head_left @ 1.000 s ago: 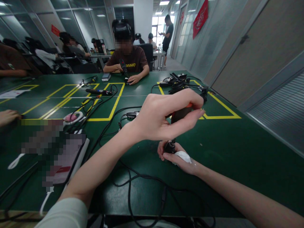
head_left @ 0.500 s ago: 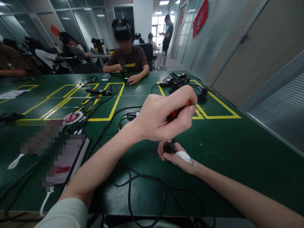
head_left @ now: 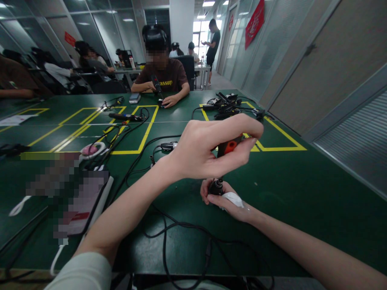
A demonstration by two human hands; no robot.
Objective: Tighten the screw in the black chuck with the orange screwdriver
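Our left hand (head_left: 208,151) grips the screwdriver (head_left: 226,150) upright; our right hand (head_left: 225,199) pinches a small black part (head_left: 216,187) on the desk (head_left: 302,193). We judge the fastening unfinished, tip engaged.

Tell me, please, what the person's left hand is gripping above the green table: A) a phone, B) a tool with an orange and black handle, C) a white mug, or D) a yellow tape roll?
B: the left hand is closed around the orange and black handle of an upright tool, above the right hand.
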